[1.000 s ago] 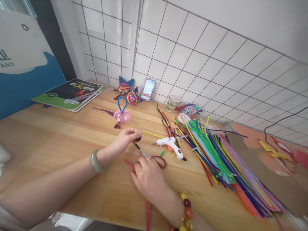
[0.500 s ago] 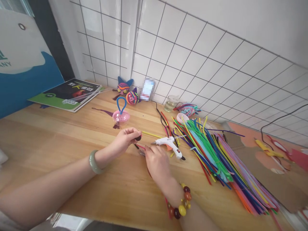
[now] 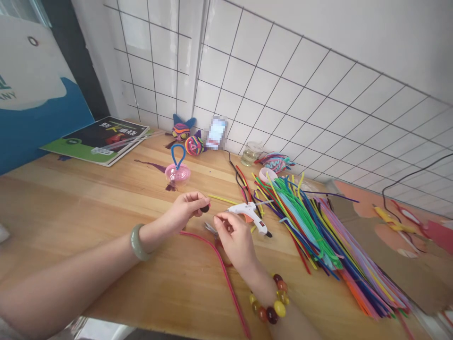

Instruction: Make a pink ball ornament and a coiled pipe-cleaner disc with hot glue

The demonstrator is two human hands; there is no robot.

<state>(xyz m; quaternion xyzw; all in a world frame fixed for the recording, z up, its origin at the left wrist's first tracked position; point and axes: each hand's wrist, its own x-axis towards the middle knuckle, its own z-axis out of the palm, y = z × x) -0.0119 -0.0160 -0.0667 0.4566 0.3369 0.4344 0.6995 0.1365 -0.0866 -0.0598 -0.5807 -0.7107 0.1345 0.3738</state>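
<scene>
My left hand (image 3: pixel 189 208), with a pale green bangle at the wrist, pinches a small dark round piece (image 3: pixel 204 208) between thumb and finger. Close beside it is my right hand (image 3: pixel 236 236), wearing a beaded bracelet. Its thumb and forefinger are pressed together; whatever they hold is too small to make out. A pair of scissors (image 3: pixel 211 229) lies on the table, partly covered by that hand. A long pink-red pipe cleaner (image 3: pixel 223 269) curves over the wood below both hands. Just behind the right hand rests a white glue gun (image 3: pixel 247 210).
Bundles of coloured pipe cleaners (image 3: pixel 318 231) spread to the right. At the back stand a pink cup with a blue loop (image 3: pixel 178 171), colourful wrapped figures (image 3: pixel 182 130), a phone (image 3: pixel 216 132) and a glass jar (image 3: pixel 251 153). A magazine (image 3: pixel 106 139) lies back left.
My right hand has lifted slightly off the table, away from the pink-red pipe cleaner, which now lies loose in a curve. More of the scissors shows. My left hand has barely moved.
</scene>
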